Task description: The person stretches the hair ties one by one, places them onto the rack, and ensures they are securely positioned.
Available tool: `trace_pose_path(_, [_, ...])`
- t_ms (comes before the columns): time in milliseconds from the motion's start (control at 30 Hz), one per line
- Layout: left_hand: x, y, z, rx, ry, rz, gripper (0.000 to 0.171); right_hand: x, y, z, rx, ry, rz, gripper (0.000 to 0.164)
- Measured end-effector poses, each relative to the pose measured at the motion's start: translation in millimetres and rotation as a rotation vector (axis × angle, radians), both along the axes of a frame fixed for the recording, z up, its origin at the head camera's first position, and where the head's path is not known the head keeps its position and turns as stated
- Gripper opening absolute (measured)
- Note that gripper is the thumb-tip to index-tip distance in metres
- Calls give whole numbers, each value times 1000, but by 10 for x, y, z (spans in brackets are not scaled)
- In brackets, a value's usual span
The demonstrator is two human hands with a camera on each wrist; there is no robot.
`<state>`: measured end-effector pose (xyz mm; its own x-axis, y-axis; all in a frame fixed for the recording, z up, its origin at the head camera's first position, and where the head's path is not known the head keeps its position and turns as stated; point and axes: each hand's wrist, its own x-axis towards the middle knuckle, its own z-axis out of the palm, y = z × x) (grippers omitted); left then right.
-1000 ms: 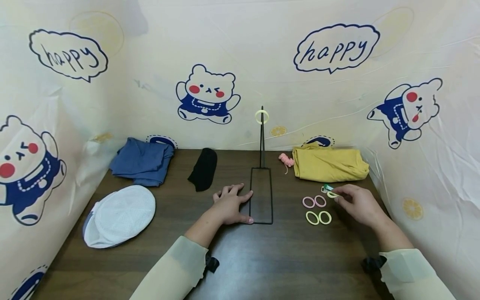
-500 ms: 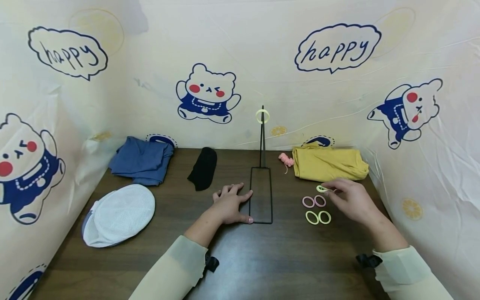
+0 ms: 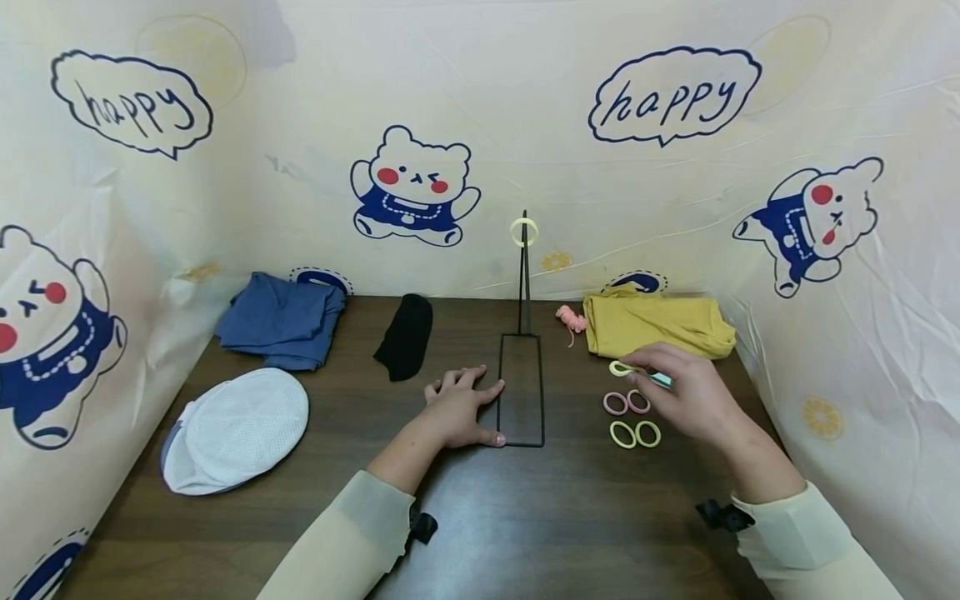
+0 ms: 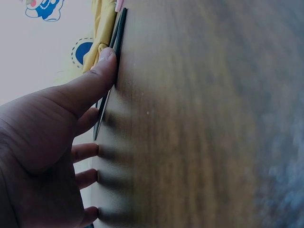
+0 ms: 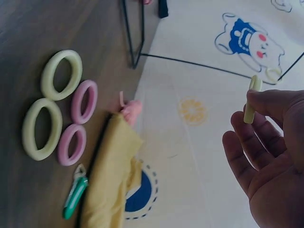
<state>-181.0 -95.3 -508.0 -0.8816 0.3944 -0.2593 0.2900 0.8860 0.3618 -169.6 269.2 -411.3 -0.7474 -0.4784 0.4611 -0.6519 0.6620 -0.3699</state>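
Observation:
My right hand [image 3: 686, 392] pinches a pale yellow ring [image 5: 252, 99] between thumb and fingers, raised above the table. Below it lie two pink rings [image 5: 84, 101] and two more yellow rings [image 3: 622, 434]. A small green object with a metal loop at one end [image 5: 76, 194] lies beside them, partly behind the hand in the head view. My left hand [image 3: 457, 410] rests with spread fingers at the left side of a black wire stand [image 3: 542, 392], thumb and forefinger touching its rectangular base. Another pale ring [image 3: 515, 232] hangs near the top of the stand's upright.
Folded yellow cloth [image 3: 660, 323] and a pink yarn bundle [image 3: 572, 318] lie at the back right. Toward the left are a black sock [image 3: 407, 337], folded blue cloth [image 3: 281, 321] and a white mesh cap [image 3: 240, 429]. Printed sheeting [image 3: 300, 83] encloses the table's back and sides.
My right hand has lifted the yellow ring from beside the green object and carried it leftward over the other rings. My left hand stays in place at the stand's base.

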Motion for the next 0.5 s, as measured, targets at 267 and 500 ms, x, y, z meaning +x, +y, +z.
trace_pose_path(267, [2, 1, -3, 0, 0, 1, 99, 17, -193, 184, -30, 59, 82, 33])
trace_pose_path(500, [-3, 0, -9, -7, 0, 2, 100, 40, -347, 357, -46, 88, 130, 35])
